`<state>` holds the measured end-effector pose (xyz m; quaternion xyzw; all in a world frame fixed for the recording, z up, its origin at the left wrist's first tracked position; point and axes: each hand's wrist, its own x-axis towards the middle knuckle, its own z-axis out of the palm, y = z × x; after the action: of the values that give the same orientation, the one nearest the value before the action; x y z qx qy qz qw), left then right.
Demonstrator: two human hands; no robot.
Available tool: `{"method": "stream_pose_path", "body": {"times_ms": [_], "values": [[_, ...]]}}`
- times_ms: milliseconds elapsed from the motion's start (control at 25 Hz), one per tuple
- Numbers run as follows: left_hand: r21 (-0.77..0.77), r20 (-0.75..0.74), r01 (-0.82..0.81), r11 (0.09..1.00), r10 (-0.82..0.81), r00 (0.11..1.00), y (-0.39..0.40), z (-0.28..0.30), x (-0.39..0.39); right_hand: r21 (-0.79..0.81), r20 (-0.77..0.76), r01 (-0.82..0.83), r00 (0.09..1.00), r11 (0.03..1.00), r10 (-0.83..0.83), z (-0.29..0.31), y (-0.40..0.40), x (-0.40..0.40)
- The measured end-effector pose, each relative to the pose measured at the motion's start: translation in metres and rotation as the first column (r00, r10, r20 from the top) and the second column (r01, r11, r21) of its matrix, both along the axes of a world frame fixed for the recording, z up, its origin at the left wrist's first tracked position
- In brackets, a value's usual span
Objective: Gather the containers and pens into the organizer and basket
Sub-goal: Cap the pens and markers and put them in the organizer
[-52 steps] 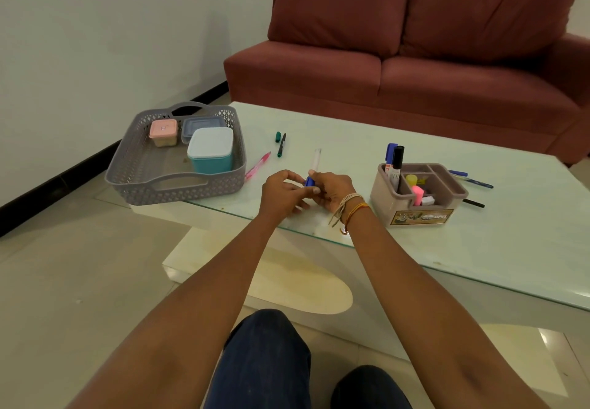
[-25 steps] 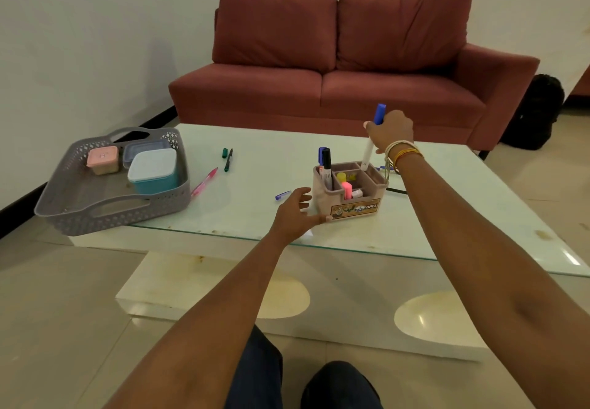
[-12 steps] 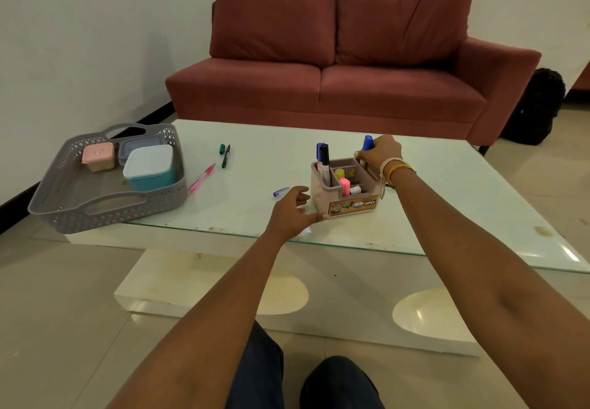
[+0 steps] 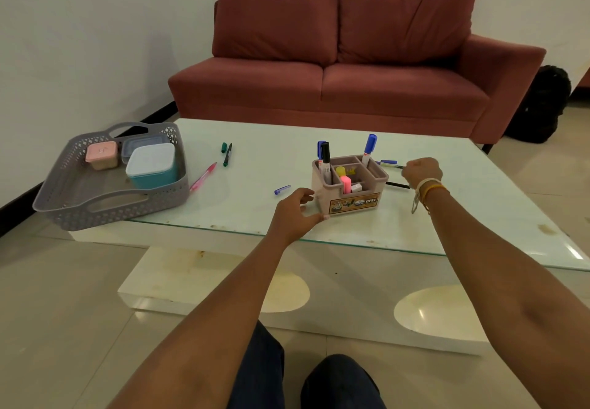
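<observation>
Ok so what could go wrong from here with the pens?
The right hand reaches past the organizer; its wrist could knock the upright blue marker. The basket overhangs the table edge and might tip if bumped. The small blue cap could be overlooked.

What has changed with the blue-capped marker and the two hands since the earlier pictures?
The right hand put the blue-capped marker upright into the organizer, let it go, and moved right toward the pens lying on the table beside it. Whether it grips one yet is unclear. The left hand stays at the organizer's front corner. The basket and its containers are unchanged.
</observation>
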<state>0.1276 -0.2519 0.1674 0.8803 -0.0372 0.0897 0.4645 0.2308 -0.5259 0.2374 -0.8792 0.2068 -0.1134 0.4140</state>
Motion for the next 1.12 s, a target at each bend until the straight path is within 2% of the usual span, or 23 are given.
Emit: {"method": "stream_pose_path", "body": {"times_ms": [80,160,280,320,400,480,560,600,720,920,1000,1120], "values": [[0.002,0.076,-0.061,0.998,0.061,0.995,-0.003,-0.004,-0.003,-0.278,-0.143,-0.19,0.978,0.942,0.155,-0.022,0.004,0.002],[0.048,0.112,-0.076,0.996,0.07,0.991,-0.006,-0.005,-0.004,-0.422,-0.265,-0.276,0.948,0.863,0.174,-0.036,0.011,0.002],[0.04,0.121,-0.072,0.997,0.067,0.99,-0.006,-0.004,-0.005,-0.553,-0.175,-0.215,0.975,0.805,0.14,-0.042,0.014,0.005],[0.021,0.118,-0.069,0.997,0.066,0.991,-0.006,-0.003,-0.006,-0.554,-0.15,-0.212,0.977,0.805,0.154,-0.042,0.014,0.003],[-0.01,0.111,-0.071,0.997,0.072,0.991,-0.006,-0.002,-0.009,-0.423,-0.074,-0.166,0.986,0.891,0.149,-0.043,0.017,-0.001],[-0.01,0.122,-0.08,0.997,0.08,0.989,-0.006,-0.002,-0.013,-0.048,0.051,-0.045,0.998,0.998,0.047,-0.044,0.023,-0.009],[0.007,0.139,-0.081,0.997,0.079,0.987,-0.006,-0.002,-0.015,0.286,0.158,0.008,0.986,0.958,-0.056,-0.044,0.029,-0.018],[0.018,0.141,-0.078,0.997,0.075,0.987,-0.006,-0.001,-0.015,0.373,0.182,0.001,0.98,0.928,-0.074,-0.043,0.03,-0.021],[0.011,0.136,-0.081,0.997,0.079,0.988,-0.005,0.005,-0.015,0.458,0.242,-0.04,0.967,0.888,-0.081,-0.036,0.03,-0.032],[-0.041,0.143,-0.133,0.99,0.137,0.98,0.003,0.004,-0.017,0.546,0.439,-0.165,0.891,0.822,-0.113,-0.033,0.041,-0.049],[-0.078,0.122,-0.145,0.986,0.154,0.981,0.006,0.006,-0.018,0.515,0.5,-0.195,0.859,0.835,-0.108,-0.029,0.051,-0.052],[-0.124,0.094,-0.147,0.981,0.159,0.983,0.008,0.006,-0.015,0.377,0.591,-0.251,0.807,0.891,-0.023,-0.009,0.062,-0.058]]}}
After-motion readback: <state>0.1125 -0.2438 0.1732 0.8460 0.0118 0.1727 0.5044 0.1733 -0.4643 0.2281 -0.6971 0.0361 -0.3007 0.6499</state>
